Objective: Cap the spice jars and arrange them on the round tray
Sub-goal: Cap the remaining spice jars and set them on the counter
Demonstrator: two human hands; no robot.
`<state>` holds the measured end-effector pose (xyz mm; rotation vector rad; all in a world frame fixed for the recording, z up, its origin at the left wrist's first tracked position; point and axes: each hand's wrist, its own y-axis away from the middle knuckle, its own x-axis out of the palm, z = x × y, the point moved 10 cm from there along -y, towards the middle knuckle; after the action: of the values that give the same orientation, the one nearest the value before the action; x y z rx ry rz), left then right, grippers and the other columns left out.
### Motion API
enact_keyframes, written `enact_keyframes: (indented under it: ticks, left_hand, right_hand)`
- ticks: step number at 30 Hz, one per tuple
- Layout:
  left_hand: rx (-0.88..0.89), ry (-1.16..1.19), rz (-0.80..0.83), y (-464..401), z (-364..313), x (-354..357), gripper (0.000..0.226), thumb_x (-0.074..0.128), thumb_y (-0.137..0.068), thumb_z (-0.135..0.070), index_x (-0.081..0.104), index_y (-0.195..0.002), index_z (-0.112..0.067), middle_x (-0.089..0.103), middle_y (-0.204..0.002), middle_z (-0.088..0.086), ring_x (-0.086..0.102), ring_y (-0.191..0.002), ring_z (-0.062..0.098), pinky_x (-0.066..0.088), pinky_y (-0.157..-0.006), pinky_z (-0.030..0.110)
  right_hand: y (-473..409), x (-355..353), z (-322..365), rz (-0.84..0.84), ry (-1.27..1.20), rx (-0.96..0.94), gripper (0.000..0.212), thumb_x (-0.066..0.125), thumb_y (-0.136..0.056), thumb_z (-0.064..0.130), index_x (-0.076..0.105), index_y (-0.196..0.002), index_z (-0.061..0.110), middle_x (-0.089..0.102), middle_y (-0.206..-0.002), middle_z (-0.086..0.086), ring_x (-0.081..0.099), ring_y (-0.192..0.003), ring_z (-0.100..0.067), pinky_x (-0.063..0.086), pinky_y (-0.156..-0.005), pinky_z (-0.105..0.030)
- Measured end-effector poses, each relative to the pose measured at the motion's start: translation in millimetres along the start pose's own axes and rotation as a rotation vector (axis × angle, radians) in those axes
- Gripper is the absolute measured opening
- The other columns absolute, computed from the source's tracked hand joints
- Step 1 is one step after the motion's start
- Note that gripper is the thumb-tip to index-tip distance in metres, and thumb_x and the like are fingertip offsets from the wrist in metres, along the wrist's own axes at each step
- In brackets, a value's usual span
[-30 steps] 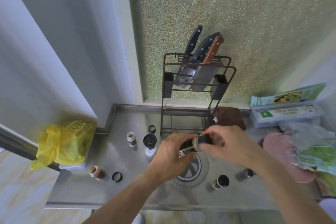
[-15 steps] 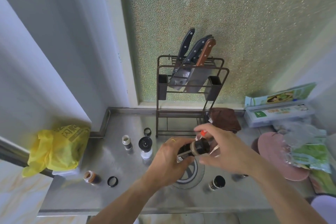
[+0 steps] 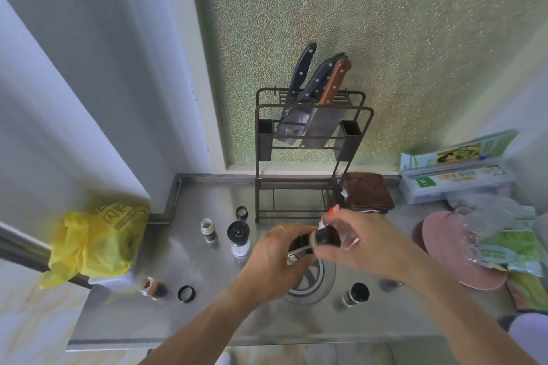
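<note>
Brushed steel counter (image 3: 184,320), dark wire-metal knife rack (image 3: 311,154), crinkled yellow plastic bag (image 3: 95,243), brown cloth (image 3: 369,191).

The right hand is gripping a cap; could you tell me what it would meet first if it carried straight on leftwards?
Likely the jar in the left hand, right beside the right hand and its cap.

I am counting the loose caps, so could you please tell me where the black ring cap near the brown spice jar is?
In the head view the black ring cap lies on the steel counter at lower left, just right of the open brown spice jar.
</note>
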<state>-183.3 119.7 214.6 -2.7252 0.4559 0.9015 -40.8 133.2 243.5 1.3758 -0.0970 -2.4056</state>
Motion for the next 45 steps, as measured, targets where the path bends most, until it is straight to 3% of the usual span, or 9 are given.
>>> enact_keyframes:
  ticks: [2, 5, 10, 19, 26, 29, 34, 40, 45]
  left_hand:
    - [0.007, -0.003, -0.014, 0.6, 1.7, -1.5, 0.04, 0.072, -0.084, -0.026, 0.063, -0.121, -0.036, 0.07, -0.106, -0.017, 0.057, -0.093, -0.002, 0.041, -0.082, 0.011]
    - [0.03, -0.003, -0.042, 2.9, 1.9, -4.4, 0.039, 0.072, -0.085, -0.027, 0.063, -0.121, -0.036, 0.07, -0.106, -0.017, 0.058, -0.095, -0.001, 0.044, -0.083, 0.013]
    - [0.033, 0.0, -0.079, 13.2, 21.5, -2.1, 0.042, 0.072, -0.086, -0.025, 0.063, -0.126, -0.032, 0.07, -0.113, -0.016, 0.062, -0.103, 0.006, 0.052, -0.089, 0.028]
    - [-0.194, -0.132, -0.008, 48.7, 111.5, -3.9, 0.051, 0.078, -0.082, -0.029, 0.059, -0.129, -0.036, 0.067, -0.122, -0.017, 0.06, -0.111, 0.002, 0.047, -0.094, 0.02]
    - [-0.484, -0.199, -0.162, 129.3, 211.3, -32.8, 0.04, 0.079, -0.079, -0.008, 0.068, -0.114, -0.025, 0.068, -0.102, -0.015, 0.065, -0.09, 0.006, 0.058, -0.085, 0.031]
    - [-0.644, -0.171, -0.197, 155.6, 241.6, -32.5, 0.033, 0.077, -0.08, -0.006, 0.069, -0.109, -0.019, 0.068, -0.097, -0.008, 0.063, -0.083, 0.011, 0.058, -0.082, 0.034]
    - [-0.9, -0.176, -0.235, 201.5, 285.9, -47.1, 0.023, 0.076, -0.084, -0.02, 0.069, -0.106, -0.021, 0.069, -0.096, -0.005, 0.066, -0.087, 0.019, 0.056, -0.08, 0.033]
    - [-0.958, -0.172, -0.339, 217.4, 303.9, -69.9, 0.027, 0.074, -0.085, -0.036, 0.068, -0.107, -0.021, 0.07, -0.096, -0.006, 0.067, -0.089, 0.02, 0.055, -0.078, 0.034]
    - [-1.097, -0.196, -0.44, 236.4, 319.4, -101.3, 0.054, 0.074, -0.081, -0.05, 0.054, -0.116, -0.014, 0.062, -0.114, 0.004, 0.064, -0.103, 0.03, 0.049, -0.079, 0.038]
  right_hand:
    - [0.1, -0.5, 6.2, 0.01, -0.057, -0.062, 0.052, 0.082, -0.072, 0.048, 0.058, -0.118, 0.045, 0.069, -0.105, 0.018, 0.069, -0.089, -0.003, 0.06, -0.08, -0.028]
    - [0.4, -4.1, 11.1, -0.069, -0.09, -0.076, 0.037, 0.084, -0.077, 0.028, 0.068, -0.11, 0.036, 0.073, -0.096, 0.019, 0.069, -0.087, 0.002, 0.059, -0.083, -0.027]
    - [-3.3, 13.0, 15.8, -0.151, -0.097, -0.083, 0.033, 0.081, -0.079, 0.039, 0.07, -0.108, 0.029, 0.074, -0.093, 0.016, 0.07, -0.082, -0.002, 0.06, -0.079, -0.027]
    - [-21.3, 95.8, 27.8, -0.154, 0.102, -0.01, 0.03, 0.072, -0.085, 0.036, 0.063, -0.112, 0.026, 0.065, -0.106, 0.007, 0.062, -0.098, -0.016, 0.049, -0.084, -0.026]
    - [-14.4, 188.9, 1.2, -0.006, 0.182, 0.136, 0.028, 0.07, -0.086, 0.031, 0.057, -0.11, 0.023, 0.056, -0.106, 0.003, 0.063, -0.095, -0.019, 0.05, -0.079, -0.028]
    - [-16.3, 226.2, -15.4, 0.003, 0.192, 0.176, 0.032, 0.082, -0.075, 0.025, 0.061, -0.099, 0.019, 0.059, -0.096, 0.0, 0.067, -0.08, -0.021, 0.048, -0.065, -0.027]
    - [-25.6, 262.3, -27.0, -0.024, 0.235, 0.204, 0.037, 0.089, -0.066, 0.014, 0.065, -0.095, 0.014, 0.06, -0.089, -0.004, 0.066, -0.069, -0.022, 0.05, -0.056, -0.029]
    - [-25.9, 272.0, -30.4, -0.062, 0.227, 0.227, 0.05, 0.094, -0.06, 0.014, 0.066, -0.101, 0.008, 0.062, -0.086, -0.008, 0.067, -0.067, -0.029, 0.051, -0.053, -0.033]
    - [-17.9, 243.5, -4.2, -0.182, 0.342, 0.253, 0.066, 0.093, -0.063, 0.03, 0.064, -0.116, 0.004, 0.065, -0.099, -0.015, 0.067, -0.08, -0.035, 0.057, -0.056, -0.041]
